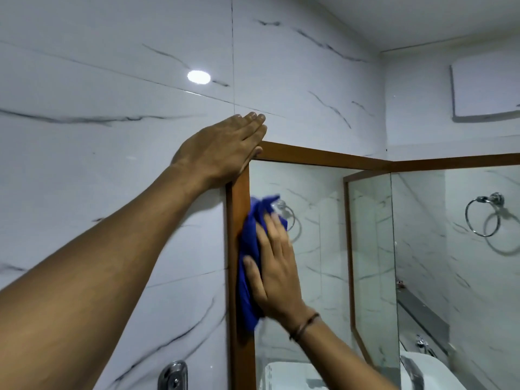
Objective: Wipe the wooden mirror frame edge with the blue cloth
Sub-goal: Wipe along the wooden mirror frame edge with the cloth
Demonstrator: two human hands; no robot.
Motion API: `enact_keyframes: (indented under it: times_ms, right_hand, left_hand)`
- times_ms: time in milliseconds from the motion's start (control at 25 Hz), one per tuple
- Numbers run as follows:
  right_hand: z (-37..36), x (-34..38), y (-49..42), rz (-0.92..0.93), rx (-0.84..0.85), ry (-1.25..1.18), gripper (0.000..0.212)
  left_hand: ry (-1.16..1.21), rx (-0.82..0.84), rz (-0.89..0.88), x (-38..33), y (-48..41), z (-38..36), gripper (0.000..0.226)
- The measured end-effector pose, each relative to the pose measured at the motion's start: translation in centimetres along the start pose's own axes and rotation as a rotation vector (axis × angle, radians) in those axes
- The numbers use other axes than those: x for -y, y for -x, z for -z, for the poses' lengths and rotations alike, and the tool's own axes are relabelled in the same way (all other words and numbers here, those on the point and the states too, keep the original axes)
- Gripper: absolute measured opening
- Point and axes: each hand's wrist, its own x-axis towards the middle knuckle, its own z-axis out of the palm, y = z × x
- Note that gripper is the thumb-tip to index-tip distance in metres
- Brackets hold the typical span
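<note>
A wooden mirror frame [323, 157] hangs on a white marble-tiled wall, its left upright running down the middle of the view. My right hand [274, 267] presses a bunched blue cloth [249, 266] flat against that left upright, about halfway down. My left hand [222, 150] lies flat with fingers together on the frame's top-left corner and the wall, holding nothing. A dark band circles my right wrist.
The mirror glass [323, 235] reflects the tiled wall and a chrome towel ring [482, 216] hangs at the right. A white panel [484, 90] sits high on the right wall. A chrome fitting [173, 375] is on the wall at the bottom, a white basin [427, 372] lower right.
</note>
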Motion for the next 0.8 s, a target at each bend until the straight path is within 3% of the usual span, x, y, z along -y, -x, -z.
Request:
enact_keyframes:
  times_ms: [120,320,560,720,800]
  right_hand:
    - [-0.7,1.0,-4.6,-0.114,-0.055,-0.023,0.069]
    - [-1.0,1.2,8.1,-0.038,0.043,0.013,0.065]
    - [-1.6,0.3,-2.2,-0.066,-0.09,-0.003,0.062]
    - [-1.7,1.4,10.4,-0.069,0.008,-0.002,0.063]
    - [-1.6,1.5,10.4,-0.095,0.031,0.002,0.063]
  left_hand:
    - [0.029,-0.038,-0.011,0.2,-0.1,-0.4,0.063]
    - [-0.01,-0.016,-0.007,-0.2,0.3,-0.1,0.064]
    - [-0.086,-0.129,0.008,-0.7,1.3,-1.7,0.062]
    - [-0.109,-0.097,0.112,-5.7,7.3,-4.2,0.067]
    - [-0.091,-0.086,0.109,-7.3,9.5,-4.9,0.067]
